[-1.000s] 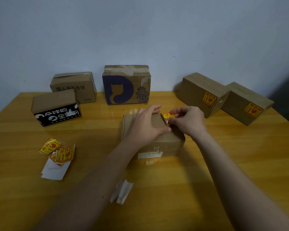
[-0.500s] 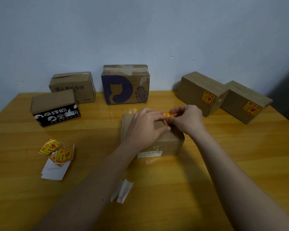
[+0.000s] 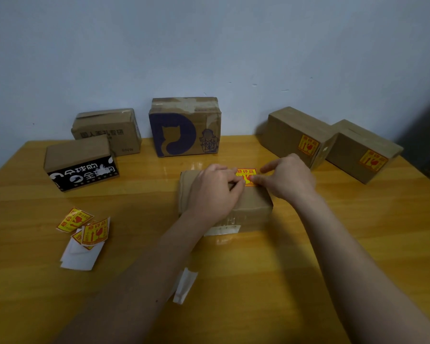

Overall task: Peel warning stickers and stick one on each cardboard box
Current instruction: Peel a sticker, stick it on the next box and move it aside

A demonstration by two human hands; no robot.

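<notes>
At the table's (image 3: 308, 244) centre sits a plain box (image 3: 253, 207), and on its top, toward 1 o'clock, lies a yellow sticker (image 3: 246, 173). The left hand (image 3: 214, 192) rests flat over the box top, fingers straight, fingertips pressing the sticker's left edge. The right hand (image 3: 287, 180) comes in from 3 o'clock, its thumb and forefinger laid on the sticker's right edge; they seem to press rather than pinch, though blur makes that hard to settle. The two hands hide most of the sticker and the box top.

At 8 o'clock lie spare stickers (image 3: 85, 228) on white backing sheets (image 3: 78, 256). At 6 o'clock, partly behind the left forearm, lies a peeled backing (image 3: 185, 285). At 10 o'clock stands a black-printed box (image 3: 81, 165), with a brown box (image 3: 107, 131) behind it. At 12 o'clock stands a cat-logo box (image 3: 185, 127) against the wall (image 3: 209, 45). At 2 o'clock two boxes touch side by side, the near one (image 3: 296, 135) and the far one (image 3: 363, 150), each bearing a yellow sticker.
</notes>
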